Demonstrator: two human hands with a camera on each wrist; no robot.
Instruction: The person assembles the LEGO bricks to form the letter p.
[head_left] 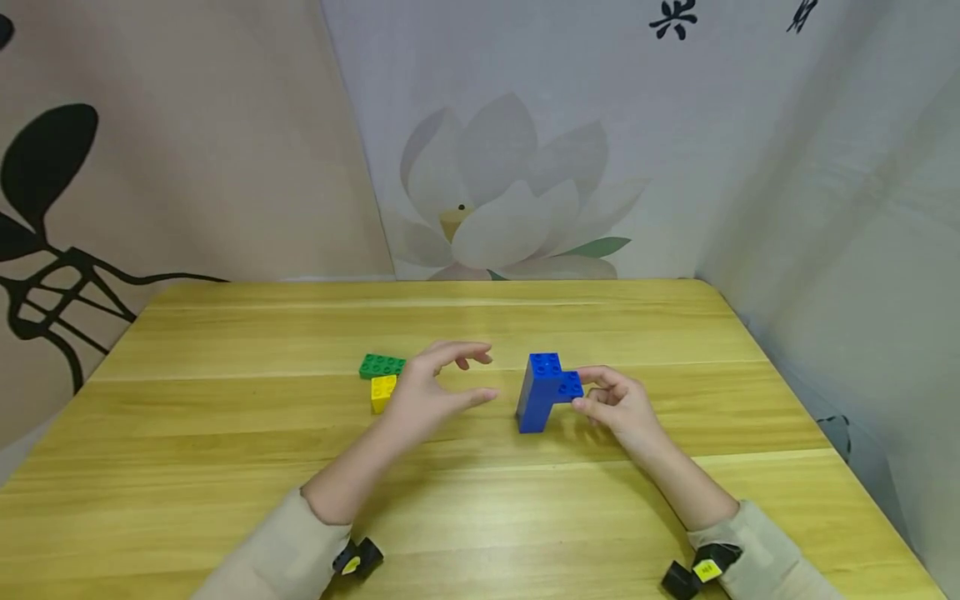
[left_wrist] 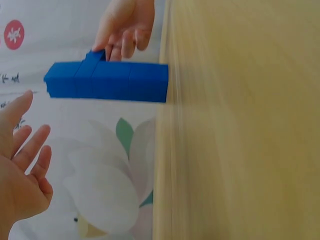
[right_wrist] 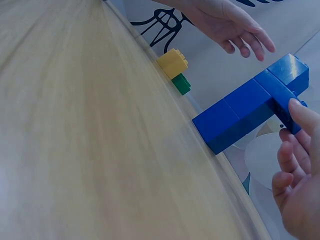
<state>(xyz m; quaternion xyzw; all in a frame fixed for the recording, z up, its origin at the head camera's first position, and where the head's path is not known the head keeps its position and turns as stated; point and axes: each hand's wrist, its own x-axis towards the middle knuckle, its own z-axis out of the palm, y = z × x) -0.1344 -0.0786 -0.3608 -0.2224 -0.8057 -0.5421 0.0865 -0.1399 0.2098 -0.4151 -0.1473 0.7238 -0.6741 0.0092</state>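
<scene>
A tower of stacked blue building bricks (head_left: 538,396) stands upright on the table, with one brick jutting out to the right just below the top. My right hand (head_left: 618,408) pinches that jutting brick (right_wrist: 285,114) between thumb and fingers. To the left of the tower, my left hand (head_left: 435,387) hovers with thumb and fingers spread apart, holding nothing. Close behind it lie a green brick (head_left: 381,366) and a yellow brick (head_left: 382,392), each partly covered by that hand in the head view.
The wooden table (head_left: 225,467) runs back to a pale cloth (head_left: 525,50) printed with a lotus. Another cloth side hangs along the right edge. Black straps with small devices sit on both wrists.
</scene>
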